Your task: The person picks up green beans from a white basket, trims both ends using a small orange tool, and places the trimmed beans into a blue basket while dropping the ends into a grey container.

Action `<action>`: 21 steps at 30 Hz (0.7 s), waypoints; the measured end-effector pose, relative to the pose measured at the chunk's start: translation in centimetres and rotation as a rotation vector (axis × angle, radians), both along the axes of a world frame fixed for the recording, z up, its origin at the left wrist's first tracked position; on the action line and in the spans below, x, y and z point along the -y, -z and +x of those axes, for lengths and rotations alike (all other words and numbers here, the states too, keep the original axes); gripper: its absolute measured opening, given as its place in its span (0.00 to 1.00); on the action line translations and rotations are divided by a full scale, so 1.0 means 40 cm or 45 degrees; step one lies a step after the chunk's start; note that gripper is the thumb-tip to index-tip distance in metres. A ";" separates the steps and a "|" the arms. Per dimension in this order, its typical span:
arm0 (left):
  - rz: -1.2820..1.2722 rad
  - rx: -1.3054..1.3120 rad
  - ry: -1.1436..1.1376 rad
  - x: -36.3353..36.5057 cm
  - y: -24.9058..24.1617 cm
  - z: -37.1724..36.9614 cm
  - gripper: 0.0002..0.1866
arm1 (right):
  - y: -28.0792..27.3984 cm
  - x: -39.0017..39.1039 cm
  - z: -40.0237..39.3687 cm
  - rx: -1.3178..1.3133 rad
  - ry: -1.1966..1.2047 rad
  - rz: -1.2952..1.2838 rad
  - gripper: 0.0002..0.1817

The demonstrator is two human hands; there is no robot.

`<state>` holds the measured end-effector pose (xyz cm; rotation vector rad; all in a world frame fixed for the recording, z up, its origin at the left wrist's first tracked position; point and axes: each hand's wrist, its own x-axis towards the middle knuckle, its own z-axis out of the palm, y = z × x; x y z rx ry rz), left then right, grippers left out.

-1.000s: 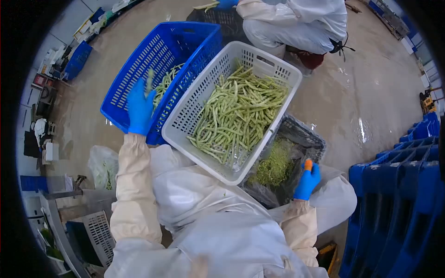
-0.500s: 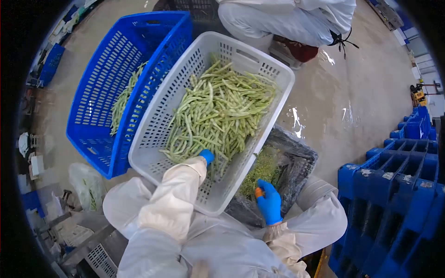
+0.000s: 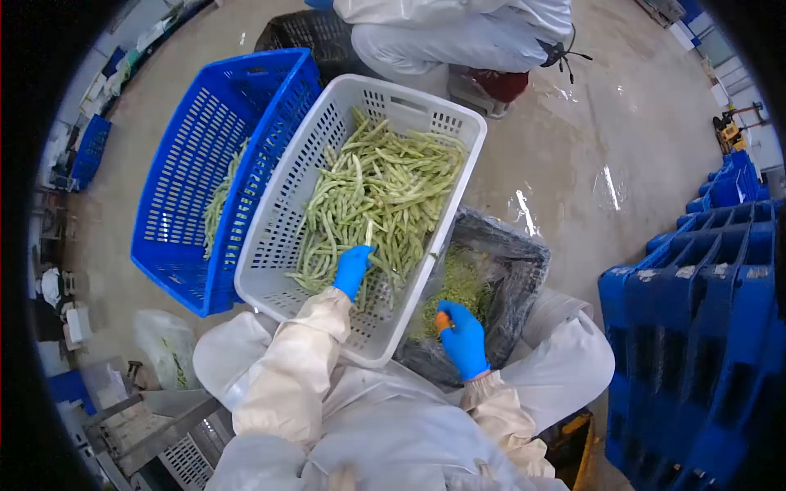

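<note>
My left hand (image 3: 352,270), in a blue glove, reaches over the near part of a white perforated crate (image 3: 274,204). Its fingers are closed on a pale green bean (image 3: 369,231) that points away from me. Many more green beans (image 3: 393,176) lie heaped in that crate. My right hand (image 3: 465,342), also gloved in blue, hovers over a crate lined with dark plastic (image 3: 514,250), just right of the white one. Its fingers are curled together, and something orange (image 3: 443,321) shows at the thumb side. Small green trimmings (image 3: 463,282) lie in the lined crate.
A blue perforated crate (image 3: 184,180) with some beans stands against the white crate's left side. Another person (image 3: 458,41) in white sits opposite. Blue pallets (image 3: 696,327) are stacked at the right. A clear plastic bag (image 3: 166,348) rests on the floor at left.
My left hand has come up out of the beans and now holds one bean. My right hand has shifted slightly up and left. The whole view has tilted a little.
</note>
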<state>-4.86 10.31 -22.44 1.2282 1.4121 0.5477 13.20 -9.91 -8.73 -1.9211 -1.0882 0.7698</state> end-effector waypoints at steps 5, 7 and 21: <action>0.501 0.033 0.419 0.107 -0.335 0.021 0.09 | -0.028 0.001 0.000 -0.362 0.063 0.272 0.12; 0.664 0.024 0.537 0.160 -0.392 0.026 0.11 | -0.047 0.003 -0.006 -0.606 0.082 0.304 0.12; 1.690 -0.744 0.811 0.308 -0.566 0.039 0.12 | -0.128 0.086 0.014 -1.175 -0.218 0.354 0.10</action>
